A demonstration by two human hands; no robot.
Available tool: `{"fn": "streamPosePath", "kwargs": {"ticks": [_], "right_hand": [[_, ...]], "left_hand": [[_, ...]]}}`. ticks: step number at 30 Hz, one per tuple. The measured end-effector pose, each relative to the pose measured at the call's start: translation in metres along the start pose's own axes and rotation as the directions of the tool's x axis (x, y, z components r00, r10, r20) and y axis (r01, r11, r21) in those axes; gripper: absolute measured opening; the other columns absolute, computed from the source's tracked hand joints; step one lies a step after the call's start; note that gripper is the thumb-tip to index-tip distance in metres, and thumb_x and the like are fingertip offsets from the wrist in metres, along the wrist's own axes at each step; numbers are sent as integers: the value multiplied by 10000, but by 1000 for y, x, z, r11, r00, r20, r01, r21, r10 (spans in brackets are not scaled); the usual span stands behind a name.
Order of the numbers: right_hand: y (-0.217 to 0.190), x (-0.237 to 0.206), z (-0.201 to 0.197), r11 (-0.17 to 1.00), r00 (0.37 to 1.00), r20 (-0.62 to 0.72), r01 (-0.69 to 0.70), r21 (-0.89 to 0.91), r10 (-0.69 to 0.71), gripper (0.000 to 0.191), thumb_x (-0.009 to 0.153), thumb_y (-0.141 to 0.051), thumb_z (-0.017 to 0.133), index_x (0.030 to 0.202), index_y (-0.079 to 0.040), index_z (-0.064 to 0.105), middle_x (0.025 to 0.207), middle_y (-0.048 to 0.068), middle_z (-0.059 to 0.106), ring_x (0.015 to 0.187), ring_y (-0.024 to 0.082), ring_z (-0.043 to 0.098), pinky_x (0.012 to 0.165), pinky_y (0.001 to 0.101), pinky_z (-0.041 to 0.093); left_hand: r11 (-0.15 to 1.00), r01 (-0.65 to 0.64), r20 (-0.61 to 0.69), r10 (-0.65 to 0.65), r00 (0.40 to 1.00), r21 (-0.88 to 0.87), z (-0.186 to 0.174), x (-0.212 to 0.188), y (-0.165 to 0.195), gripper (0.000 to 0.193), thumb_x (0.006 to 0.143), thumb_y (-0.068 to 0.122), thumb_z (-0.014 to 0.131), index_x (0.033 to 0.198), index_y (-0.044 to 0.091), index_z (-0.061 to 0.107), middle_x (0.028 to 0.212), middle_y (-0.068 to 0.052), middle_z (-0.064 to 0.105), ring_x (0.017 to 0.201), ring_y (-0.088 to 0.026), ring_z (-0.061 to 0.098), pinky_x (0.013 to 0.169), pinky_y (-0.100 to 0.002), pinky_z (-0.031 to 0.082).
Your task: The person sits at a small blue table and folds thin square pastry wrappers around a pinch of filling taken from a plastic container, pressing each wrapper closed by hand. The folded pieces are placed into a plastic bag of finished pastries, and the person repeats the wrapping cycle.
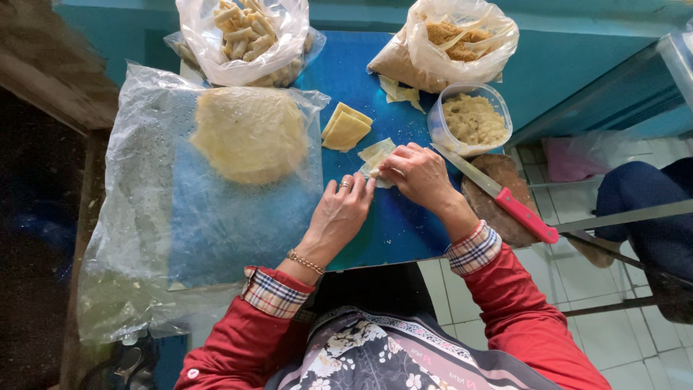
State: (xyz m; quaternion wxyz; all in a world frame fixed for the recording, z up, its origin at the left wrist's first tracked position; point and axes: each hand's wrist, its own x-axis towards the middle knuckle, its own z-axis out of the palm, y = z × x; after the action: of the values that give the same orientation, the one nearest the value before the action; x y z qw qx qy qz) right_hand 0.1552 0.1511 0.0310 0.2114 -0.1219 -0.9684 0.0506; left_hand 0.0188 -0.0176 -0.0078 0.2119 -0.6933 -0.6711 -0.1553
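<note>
1. Head view, looking straight down: both hands are meeting over a small wrapper (377, 163) on the blue table (390, 224), pretty much dead center of the picture.
2. The right hand (417, 173) is curling its fingers down over the wrapper's right side, closed loosely around the folded bit; can't tell what's tucked inside.
3. The left hand (345, 208) is lying mostly flat, fingers stretched toward 1 o'clock, fingertips touching the wrapper's lower left edge. It's pressing more than gripping. A ring is showing on one finger and a bracelet (305, 262) is sitting at the wrist.
4. From the hands, at 11 o'clock, a little stack (346, 128) of yellow wrapper pieces is lying just beside them.
5. Further out at 10 o'clock, a round sheet (249, 133) of pale dough is resting on a big plastic bag (144, 238) that's covering the table's left side.
6. At 1 o'clock, a tub (471, 118) of beige filling is sitting near the right hand.
7. At 3 o'clock, a knife (498, 193) with a red handle is lying across a dark round board (498, 217), blade tip pointing toward the tub.
8. Up at 12 o'clock, two open bags are sitting at the table's far edge: the rolls bag (245, 36) on the left, full of pale finished rolls, and the crumb bag (458, 36) on the right, holding browner stuff.
</note>
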Motion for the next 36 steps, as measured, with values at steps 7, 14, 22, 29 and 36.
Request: {"fn": "streamPosePath", "kwargs": {"ticks": [7,14,22,29,36], "right_hand": [[1,0,0,999,999,22,-30,14,30,107,871,-224,768,906,-123,756,913,36,709,851,257,655,720,398,532],[0,0,1,1000,1000,23,-15,-1,15,96,872,-220,762,900,-128,753,920,32,711,864,256,663,731,401,538],[4,-2,5,988,993,36,-116,100,113,107,913,-223,736,945,-124,764,947,57,712,881,266,683,749,393,549],[10,2,3,923,937,193,-328,203,291,158,880,-284,762,947,-141,776,924,50,716,765,249,707,691,376,553],[6,4,0,979,986,101,-146,141,133,131,880,-257,760,941,-141,769,938,42,710,845,249,694,724,374,550]], "left_hand": [[998,-34,27,33,999,44,-3,-1,1,399,909,162,589,1276,28,667,1200,-161,655,1060,-255,635,830,-389,519],[987,1,-8,-2,1000,-158,-1,-1,-4,407,875,134,596,1258,8,650,1324,-119,631,1192,-258,603,954,-466,483],[998,-50,23,51,998,-30,2,-2,-1,423,893,168,593,1277,2,657,1301,-143,643,1124,-258,619,1031,-513,465],[997,-22,24,24,999,-69,-1,0,-1,411,893,166,588,1274,19,633,1285,-135,642,1090,-255,624,1037,-541,455],[987,21,-13,-23,1000,-157,1,3,1,492,910,135,574,1392,39,578,1163,-104,642,1060,-255,627,972,-507,470]]}}
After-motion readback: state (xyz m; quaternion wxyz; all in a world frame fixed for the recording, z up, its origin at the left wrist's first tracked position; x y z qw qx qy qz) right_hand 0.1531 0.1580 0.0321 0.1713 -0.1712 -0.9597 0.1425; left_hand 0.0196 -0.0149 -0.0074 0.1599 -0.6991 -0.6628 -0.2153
